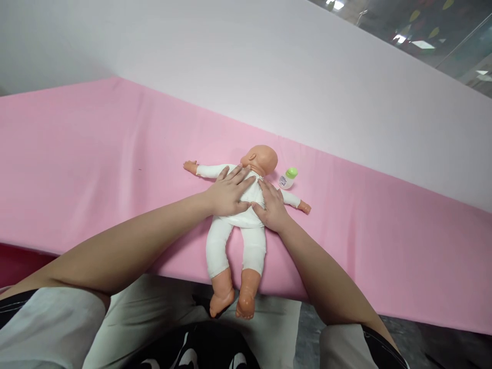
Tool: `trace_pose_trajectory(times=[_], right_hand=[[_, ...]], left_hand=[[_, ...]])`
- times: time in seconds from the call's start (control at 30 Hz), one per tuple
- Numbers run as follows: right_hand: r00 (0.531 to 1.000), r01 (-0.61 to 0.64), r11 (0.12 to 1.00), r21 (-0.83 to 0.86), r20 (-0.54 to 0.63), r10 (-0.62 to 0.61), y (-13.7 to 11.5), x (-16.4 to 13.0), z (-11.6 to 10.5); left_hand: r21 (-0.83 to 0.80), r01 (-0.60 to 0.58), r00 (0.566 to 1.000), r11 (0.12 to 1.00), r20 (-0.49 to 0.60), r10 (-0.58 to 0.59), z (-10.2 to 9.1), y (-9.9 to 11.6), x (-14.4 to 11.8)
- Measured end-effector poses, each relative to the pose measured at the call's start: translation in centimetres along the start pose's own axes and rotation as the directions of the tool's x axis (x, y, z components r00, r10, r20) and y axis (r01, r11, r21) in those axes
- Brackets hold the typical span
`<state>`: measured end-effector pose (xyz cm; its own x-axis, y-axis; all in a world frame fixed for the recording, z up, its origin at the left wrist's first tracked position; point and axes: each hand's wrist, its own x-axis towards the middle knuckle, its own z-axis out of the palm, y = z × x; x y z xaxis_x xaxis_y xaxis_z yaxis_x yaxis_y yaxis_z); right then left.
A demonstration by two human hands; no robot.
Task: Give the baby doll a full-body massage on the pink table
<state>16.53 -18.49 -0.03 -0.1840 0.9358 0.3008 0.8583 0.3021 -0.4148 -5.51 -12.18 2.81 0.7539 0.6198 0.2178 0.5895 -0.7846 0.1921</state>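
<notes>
A baby doll [253, 259] with a white cloth body lies face down on a pink padded surface, its head turned to the left. Both its arms are spread out, and its feet hang past the front edge. My left hand [229, 192] rests flat on the left side of the doll's back, fingers spread toward its neck. On the right side of the back lies my right hand [273, 207], fingers stretched out and the thumb near my left thumb. A small clear bottle with a green cap [291, 173] is beside the doll's head, just beyond my right hand.
The pink padded surface [77, 154] runs across the view, with its front edge close to my body. A white wall [215, 61] rises behind it. Glass [423, 41] with light reflections shows at upper right. Grey floor [311, 338] is visible below.
</notes>
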Motion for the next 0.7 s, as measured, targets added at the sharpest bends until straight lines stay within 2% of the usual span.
trace_pose_trajectory(times=[0.17,0.3,0.37,0.47,0.57,0.63,0.7], right_hand=[[0.997,-0.019,0.999,0.027,0.071,0.017,0.2,0.2,-0.1],[0.999,0.015,0.998,0.059,0.035,-0.017,0.7,0.2,-0.2],[0.999,0.045,0.994,0.095,-0.033,-0.042,0.9,0.1,-0.2],[0.985,0.093,0.985,0.144,-0.157,-0.070,0.9,-0.3,-0.4],[0.957,0.100,0.987,0.126,-0.284,-0.061,0.5,-0.5,-0.7],[0.939,0.091,0.991,0.102,-0.340,-0.051,0.1,-0.6,-0.8],[0.935,0.087,0.991,0.101,-0.351,-0.046,-0.1,-0.6,-0.8]], left_hand=[[-0.036,0.026,0.998,0.999,0.057,-0.024,-0.2,-0.1,0.4],[-0.082,0.018,0.999,0.996,0.033,-0.016,-0.2,-0.4,0.3],[-0.118,0.024,1.000,0.993,-0.017,-0.026,-0.3,-0.7,0.1],[-0.163,0.048,0.980,0.985,-0.181,-0.078,-0.9,-1.3,-0.3],[-0.155,0.234,0.922,0.960,-0.277,-0.269,-2.2,-1.8,-0.6],[-0.134,0.399,0.880,0.907,-0.224,-0.420,-3.0,-2.3,-0.7],[-0.127,0.469,0.872,0.874,-0.090,-0.481,-3.4,-2.8,-0.7]])
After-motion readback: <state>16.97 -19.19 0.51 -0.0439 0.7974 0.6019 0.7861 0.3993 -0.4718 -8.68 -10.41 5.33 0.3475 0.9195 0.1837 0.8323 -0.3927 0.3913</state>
